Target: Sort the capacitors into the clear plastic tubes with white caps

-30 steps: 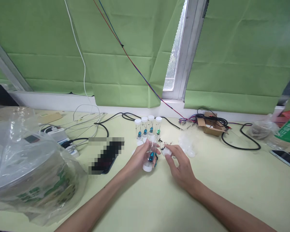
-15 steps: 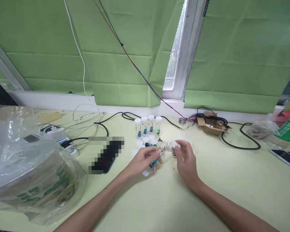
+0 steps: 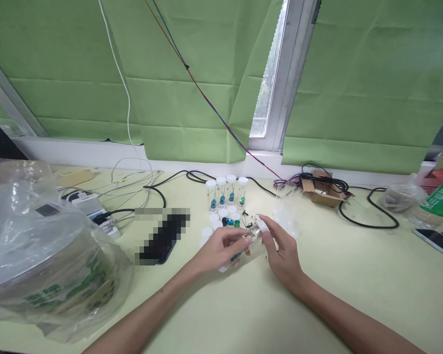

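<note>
My left hand [image 3: 221, 248] is closed around a clear plastic tube [image 3: 253, 236], which slants up to the right. Inside it shows the blue handle [image 3: 236, 256] of what looks like a small screwdriver, partly behind my fingers. Between the fingertips and thumb of my right hand [image 3: 282, 248] is a white cap [image 3: 261, 225], which meets the tube's upper end; whether it is seated I cannot tell. Beyond my hands stand several capped clear tubes [image 3: 221, 195] with blue or green pieces and thin metal shafts inside. White caps [image 3: 214, 217] and blue and green handles [image 3: 229, 221] lie nearer.
A clear plastic bag around a large tub [image 3: 59, 275] fills the left side. A phone [image 3: 166, 238] lies left of my hands. Clear tubes [image 3: 285, 216] lie behind my right hand. Farther back are a small cardboard box [image 3: 324, 196] and black cables [image 3: 369, 223].
My right hand has moved slightly left, bringing the white cap to the tube's end. The metal shaft that showed near the left fingertips is now mostly hidden.
</note>
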### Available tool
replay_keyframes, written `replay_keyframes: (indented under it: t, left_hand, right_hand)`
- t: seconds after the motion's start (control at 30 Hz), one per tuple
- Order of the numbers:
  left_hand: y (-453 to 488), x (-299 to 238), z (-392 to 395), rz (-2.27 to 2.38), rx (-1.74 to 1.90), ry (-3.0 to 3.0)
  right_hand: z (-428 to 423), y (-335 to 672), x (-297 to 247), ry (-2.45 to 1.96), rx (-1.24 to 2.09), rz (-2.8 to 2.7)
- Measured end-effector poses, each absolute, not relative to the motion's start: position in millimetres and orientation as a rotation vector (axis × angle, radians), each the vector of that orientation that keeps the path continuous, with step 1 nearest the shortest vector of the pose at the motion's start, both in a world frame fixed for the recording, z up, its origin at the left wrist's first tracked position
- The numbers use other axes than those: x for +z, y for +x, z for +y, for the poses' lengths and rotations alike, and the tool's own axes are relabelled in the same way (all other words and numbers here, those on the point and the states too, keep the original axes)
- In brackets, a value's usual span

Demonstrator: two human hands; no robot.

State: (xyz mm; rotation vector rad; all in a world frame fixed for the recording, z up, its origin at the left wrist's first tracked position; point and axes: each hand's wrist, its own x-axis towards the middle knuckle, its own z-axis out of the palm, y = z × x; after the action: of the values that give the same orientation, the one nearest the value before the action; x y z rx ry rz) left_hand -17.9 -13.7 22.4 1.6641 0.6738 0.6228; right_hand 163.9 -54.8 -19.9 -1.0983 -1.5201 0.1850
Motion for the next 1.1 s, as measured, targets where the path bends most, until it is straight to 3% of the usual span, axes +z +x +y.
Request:
replay_keyframes:
  t: [1.1]
  left_hand:
    - [-18, 20, -28, 0.772, 0.661, 2.3]
  right_hand:
    - [-54, 164, -22, -1.103, 0.095, -1.759]
